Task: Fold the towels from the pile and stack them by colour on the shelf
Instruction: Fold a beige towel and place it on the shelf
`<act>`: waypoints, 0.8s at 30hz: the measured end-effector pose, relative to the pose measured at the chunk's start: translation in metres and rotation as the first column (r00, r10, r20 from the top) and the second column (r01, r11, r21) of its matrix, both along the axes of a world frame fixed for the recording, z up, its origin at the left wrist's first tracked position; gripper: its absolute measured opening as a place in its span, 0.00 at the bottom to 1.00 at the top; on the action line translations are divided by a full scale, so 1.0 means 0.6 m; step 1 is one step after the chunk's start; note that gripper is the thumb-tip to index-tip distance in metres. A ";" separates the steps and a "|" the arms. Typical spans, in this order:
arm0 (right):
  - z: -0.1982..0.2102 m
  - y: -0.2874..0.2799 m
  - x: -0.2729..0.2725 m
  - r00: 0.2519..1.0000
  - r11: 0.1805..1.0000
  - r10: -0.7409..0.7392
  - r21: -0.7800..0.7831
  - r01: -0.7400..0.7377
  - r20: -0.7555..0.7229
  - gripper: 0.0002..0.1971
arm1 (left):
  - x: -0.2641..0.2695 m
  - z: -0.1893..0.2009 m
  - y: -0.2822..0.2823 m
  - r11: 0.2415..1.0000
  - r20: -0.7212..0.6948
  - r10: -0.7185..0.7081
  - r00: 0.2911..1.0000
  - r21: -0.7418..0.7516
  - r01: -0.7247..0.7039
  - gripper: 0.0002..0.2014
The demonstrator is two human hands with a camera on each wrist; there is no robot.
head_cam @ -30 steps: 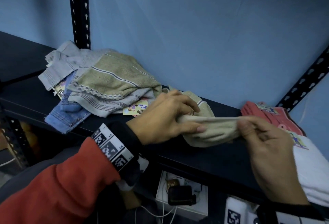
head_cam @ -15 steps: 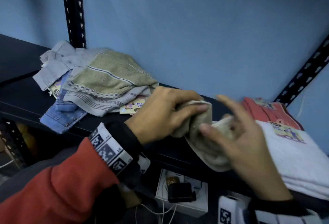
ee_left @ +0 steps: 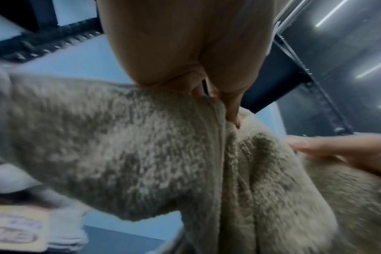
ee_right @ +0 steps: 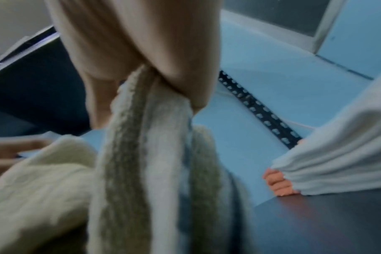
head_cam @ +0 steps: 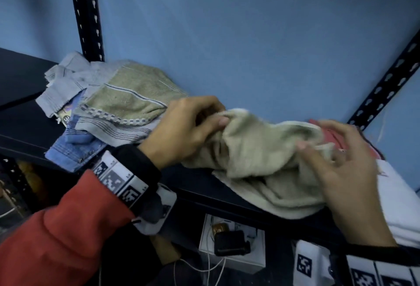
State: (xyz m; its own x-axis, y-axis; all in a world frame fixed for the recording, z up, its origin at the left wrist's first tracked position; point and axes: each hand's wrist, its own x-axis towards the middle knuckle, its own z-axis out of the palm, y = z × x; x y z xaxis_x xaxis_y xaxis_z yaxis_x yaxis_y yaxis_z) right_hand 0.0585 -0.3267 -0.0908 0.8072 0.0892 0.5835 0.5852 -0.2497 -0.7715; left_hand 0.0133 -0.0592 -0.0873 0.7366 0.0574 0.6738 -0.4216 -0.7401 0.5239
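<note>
Beige towel (head_cam: 261, 156) bunched above the front edge of the dark shelf (head_cam: 27, 126), held between both hands. Left hand (head_cam: 181, 131) pinches its upper left edge with curled fingers and thumb; right hand (head_cam: 345, 172) grips a fold at the right. Unfolded pile (head_cam: 109, 108) lies left; red towel (head_cam: 327, 133) and white towel (head_cam: 400, 206) lie stacked right.

The dark shelf (head_cam: 27, 126) carries a towel pile (head_cam: 109, 106), beige towel (head_cam: 268, 160) and folded stacks (head_cam: 404, 206).
</note>
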 end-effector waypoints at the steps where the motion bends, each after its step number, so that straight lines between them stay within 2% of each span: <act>1: -0.001 0.015 -0.009 0.994 0.989 0.103 -0.105 -0.105 -0.020 0.27 | -0.005 0.001 -0.019 0.998 -0.002 -0.064 0.998 0.010 0.064 0.03; 2: -0.005 0.029 -0.016 0.978 0.962 0.198 -0.177 -0.207 -0.067 0.30 | -0.010 0.001 -0.037 0.992 -0.010 -0.121 0.993 0.037 0.121 0.04; 3: -0.011 0.042 -0.018 0.957 0.930 0.268 -0.228 -0.287 -0.111 0.26 | -0.013 0.000 -0.052 0.984 -0.023 -0.162 0.986 0.071 0.164 0.04; 5: -0.021 0.057 -0.017 0.953 0.917 0.286 -0.259 -0.304 -0.102 0.10 | -0.015 0.001 -0.061 0.974 -0.064 -0.194 0.979 0.106 0.199 0.04; 6: -0.024 0.055 -0.011 0.966 0.938 0.249 -0.228 -0.260 -0.076 0.07 | -0.015 0.001 -0.055 0.974 -0.096 -0.189 0.977 0.106 0.199 0.05; 8: -0.025 0.044 0.005 0.988 0.986 0.141 -0.085 -0.145 -0.056 0.08 | -0.012 0.000 -0.032 0.978 -0.207 -0.155 0.966 0.104 0.179 0.06; 11: -0.025 0.024 0.024 0.987 0.984 0.081 0.170 -0.058 -0.136 0.09 | -0.006 -0.001 0.005 0.984 -0.333 -0.098 0.938 0.107 0.141 0.10; 15: -0.027 0.026 0.030 0.957 0.935 0.154 0.350 -0.061 -0.244 0.06 | -0.006 0.012 0.026 0.964 -0.342 -0.211 0.916 -0.231 0.136 0.18; 18: -0.015 0.027 0.031 0.919 0.839 0.257 0.542 -0.059 -0.298 0.07 | -0.009 0.013 0.036 0.871 -0.316 -0.276 0.908 -0.482 0.097 0.16; 19: -0.012 0.026 0.033 0.914 0.804 0.277 0.592 -0.051 -0.297 0.08 | -0.010 0.014 0.041 0.853 -0.311 -0.283 0.907 -0.514 0.090 0.16; 22: -0.004 0.025 0.037 0.923 0.755 0.269 0.655 -0.026 -0.274 0.07 | -0.013 0.019 0.042 0.914 -0.342 -0.218 0.914 -0.399 0.069 0.20; 24: 0.004 0.027 0.036 0.938 0.747 0.255 0.664 -0.038 -0.233 0.06 | -0.010 0.022 0.031 0.890 -0.300 -0.223 0.927 -0.450 0.069 0.19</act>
State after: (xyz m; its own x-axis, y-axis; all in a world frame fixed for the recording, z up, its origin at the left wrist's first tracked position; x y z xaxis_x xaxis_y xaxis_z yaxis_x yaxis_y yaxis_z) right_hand 0.0802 -0.3102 -0.0883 0.9545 -0.0860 0.2854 0.2936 0.4368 -0.8503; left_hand 0.0070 -0.0405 -0.0739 0.9348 0.1540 0.3199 -0.2492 -0.3571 0.9002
